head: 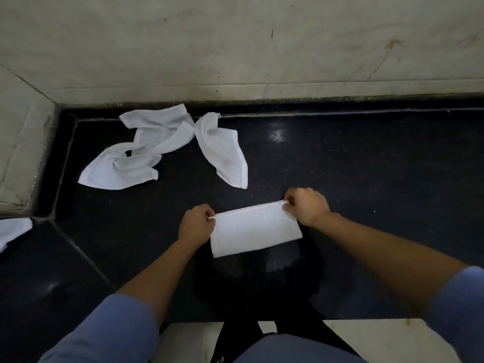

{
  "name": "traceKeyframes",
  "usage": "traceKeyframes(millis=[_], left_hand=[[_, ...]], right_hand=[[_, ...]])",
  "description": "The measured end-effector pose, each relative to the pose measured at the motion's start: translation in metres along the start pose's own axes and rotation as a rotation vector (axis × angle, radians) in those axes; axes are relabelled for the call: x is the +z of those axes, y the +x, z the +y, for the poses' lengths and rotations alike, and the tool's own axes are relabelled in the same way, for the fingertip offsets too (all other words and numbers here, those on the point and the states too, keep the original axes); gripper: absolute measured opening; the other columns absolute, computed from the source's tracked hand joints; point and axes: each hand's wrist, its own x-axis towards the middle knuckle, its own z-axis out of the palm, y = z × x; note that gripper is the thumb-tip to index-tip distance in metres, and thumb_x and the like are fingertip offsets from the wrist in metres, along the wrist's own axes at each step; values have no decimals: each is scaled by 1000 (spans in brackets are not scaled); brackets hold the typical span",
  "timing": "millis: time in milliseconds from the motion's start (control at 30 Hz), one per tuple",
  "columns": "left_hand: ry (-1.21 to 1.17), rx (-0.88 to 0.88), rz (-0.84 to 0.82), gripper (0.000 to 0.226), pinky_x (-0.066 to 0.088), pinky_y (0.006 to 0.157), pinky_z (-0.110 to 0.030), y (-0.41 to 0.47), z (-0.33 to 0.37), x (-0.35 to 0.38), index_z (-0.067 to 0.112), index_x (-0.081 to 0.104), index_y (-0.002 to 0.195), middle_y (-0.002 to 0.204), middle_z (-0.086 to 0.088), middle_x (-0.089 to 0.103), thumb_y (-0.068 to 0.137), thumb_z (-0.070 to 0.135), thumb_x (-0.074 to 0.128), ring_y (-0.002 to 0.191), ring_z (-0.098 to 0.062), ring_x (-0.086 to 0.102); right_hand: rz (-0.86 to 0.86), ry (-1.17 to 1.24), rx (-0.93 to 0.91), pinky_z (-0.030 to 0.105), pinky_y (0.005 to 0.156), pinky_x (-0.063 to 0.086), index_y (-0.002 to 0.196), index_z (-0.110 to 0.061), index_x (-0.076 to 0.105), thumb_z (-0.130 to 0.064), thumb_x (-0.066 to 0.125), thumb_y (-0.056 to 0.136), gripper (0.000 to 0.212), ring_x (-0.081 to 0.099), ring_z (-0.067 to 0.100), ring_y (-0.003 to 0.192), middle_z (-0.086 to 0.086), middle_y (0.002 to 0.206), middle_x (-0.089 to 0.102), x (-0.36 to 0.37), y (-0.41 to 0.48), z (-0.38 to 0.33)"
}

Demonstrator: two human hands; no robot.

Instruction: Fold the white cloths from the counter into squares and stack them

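Left hand [197, 224] and right hand [306, 205], fingers curled, each pinch one far corner of a folded cloth [255, 229]. The cloth is stretched as a rectangle between the two hands, its free edge toward the person; whether it touches the counter [366, 179] cannot be told. Just beyond the hands, a loose cloth [222, 150] lies crumpled on the counter. Beyond and left of the left hand, a heap [157, 137] of white cloth reaches the wall [235, 48]. Far left of the left hand, an edge cloth [13, 230] is partly in view.
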Motion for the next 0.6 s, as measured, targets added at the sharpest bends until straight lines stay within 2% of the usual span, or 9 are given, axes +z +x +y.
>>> traceKeyframes(millis=[167,233,300,367,467,533,600], left_hand=[[30,25,51,2,47,58,-32,-1,-5,7,11,61,83,66,1,56,83,10,62,63,-18,57],[54,55,109,4,45,60,-32,-8,-5,7,12,60,87,77,1,55,84,13,62,69,-18,55],[93,126,165,7,45,63,-32,-20,-6,7,13,59,91,87,1,53,85,13,63,75,-17,53],[160,246,163,8,48,62,-33,-37,-4,11,13,60,90,90,0,55,82,10,64,78,-17,53],[298,401,103,7,48,50,-31,-63,-11,26,14,59,76,79,0,57,77,11,66,71,-19,58],[332,379,69,13,46,46,-31,-71,-23,34,14,57,72,76,1,56,77,13,69,66,-19,57],[301,290,64,15,47,46,-33,-73,-33,36,14,57,73,78,1,54,81,15,70,68,-18,55]], right_hand=[[60,-41,13,32,70,43,110,-23,60,-35,51,93,22,61,25,94,3,103,66,8,3,0],[148,-57,-35,34,72,46,115,-22,57,-34,53,93,25,57,23,101,1,109,60,7,-5,2],[267,-76,-164,36,68,49,113,-21,60,-29,58,90,24,54,22,101,1,108,57,10,-17,2],[322,-99,-372,35,54,50,99,-18,65,-20,67,83,16,59,23,90,1,97,60,20,-33,-2],[258,-136,-565,31,40,45,78,-19,66,-14,73,71,11,60,20,69,-1,77,59,49,-56,-9],[198,-142,-547,30,39,46,75,-19,67,-14,77,68,13,62,20,67,-3,75,59,60,-63,1],[194,-104,-449,32,41,49,79,-20,71,-12,79,68,15,64,20,69,-3,78,62,59,-65,22]])
